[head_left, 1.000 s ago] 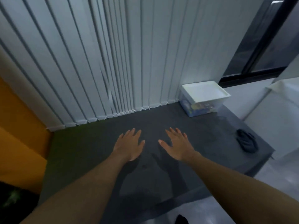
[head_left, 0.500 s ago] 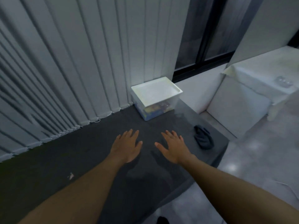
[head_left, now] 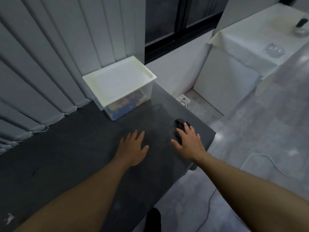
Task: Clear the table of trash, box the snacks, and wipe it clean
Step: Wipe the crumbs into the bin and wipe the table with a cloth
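nearest the camera, two bare forearms reached out over the dark table [head_left: 70,148], a matte, faintly mottled slab with a squared far corner. a small pale scrap [head_left: 9,218] lay near its close left edge, possibly leftover trash, though too blurred to be sure.

the left hand [head_left: 133,148] was flat, fingers spread apart, holding nothing, palm down over bare tabletop. the right hand [head_left: 188,143] was also open with fingers splayed, and its fingertips overlapped the near side of the dark cloth [head_left: 180,123], a soft crumpled wad lying close to the table's right edge. whether the fingers actually pressed on the cloth or only hovered above it could not be told.

the risks from here seemed modest. the cloth sat so near the edge that a sweeping grab could push it off onto the grey floor. it was nearly the same shade as the table, so a loose fold might be missed in the pinch. wiping toward the left without lifting the scrap first would only smear or scatter it.

farther back, the storage box [head_left: 127,104] stood against the pleated vertical blinds [head_left: 50,56]: clear, rigid plastic walls with colourful snack packets showing through, and a smooth white lid [head_left: 118,79] with a raised rim closed on top. boxing looked done; wiping appeared to be the step at hand.
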Demonstrator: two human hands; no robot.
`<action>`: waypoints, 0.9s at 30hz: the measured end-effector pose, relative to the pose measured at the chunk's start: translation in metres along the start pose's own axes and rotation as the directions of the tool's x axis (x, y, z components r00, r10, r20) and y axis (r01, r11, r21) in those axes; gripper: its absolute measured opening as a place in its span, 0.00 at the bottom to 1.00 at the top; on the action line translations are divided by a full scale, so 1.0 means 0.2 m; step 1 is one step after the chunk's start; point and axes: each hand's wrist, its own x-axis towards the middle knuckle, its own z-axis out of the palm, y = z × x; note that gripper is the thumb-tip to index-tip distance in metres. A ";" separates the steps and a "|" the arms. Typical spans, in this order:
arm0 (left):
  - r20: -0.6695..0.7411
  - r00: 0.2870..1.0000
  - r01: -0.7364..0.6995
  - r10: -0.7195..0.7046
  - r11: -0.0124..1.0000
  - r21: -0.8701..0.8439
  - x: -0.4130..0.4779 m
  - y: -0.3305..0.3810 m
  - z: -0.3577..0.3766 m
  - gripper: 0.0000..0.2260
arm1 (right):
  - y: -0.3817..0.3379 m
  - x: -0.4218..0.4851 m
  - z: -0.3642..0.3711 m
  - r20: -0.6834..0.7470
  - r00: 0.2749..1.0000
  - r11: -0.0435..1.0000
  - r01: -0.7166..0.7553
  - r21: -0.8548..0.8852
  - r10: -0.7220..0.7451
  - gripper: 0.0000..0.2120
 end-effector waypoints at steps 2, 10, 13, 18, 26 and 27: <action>0.087 0.996 0.033 -0.032 0.999 -0.001 0.06 -0.01 0.08 0.36 | 0.07 0.05 0.04 0.034 0.998 0.999 -0.049 -0.009 0.049 0.31; 0.216 0.973 0.075 -0.079 0.997 0.026 0.11 -0.10 0.34 0.44 | 0.11 0.15 0.13 -0.084 0.990 0.994 -0.111 -0.010 0.109 0.18; 0.193 0.977 0.082 -0.089 0.996 0.041 0.11 -0.10 0.36 0.44 | 0.10 0.15 0.14 -0.137 0.984 0.993 -0.112 0.037 0.116 0.17; 0.233 0.969 0.071 -0.077 0.997 0.034 0.11 -0.09 0.33 0.46 | 0.08 0.15 0.12 -0.156 0.983 0.988 -0.079 0.131 0.100 0.15; 0.201 0.979 0.009 -0.017 0.999 0.042 -0.06 -0.22 0.22 0.49 | -0.16 0.04 0.08 -0.174 0.973 0.958 0.187 0.215 -0.151 0.14; 0.202 0.979 0.026 -0.035 0.998 0.049 -0.10 -0.24 0.22 0.49 | -0.21 0.02 0.08 -0.174 0.968 0.953 0.216 0.213 -0.180 0.15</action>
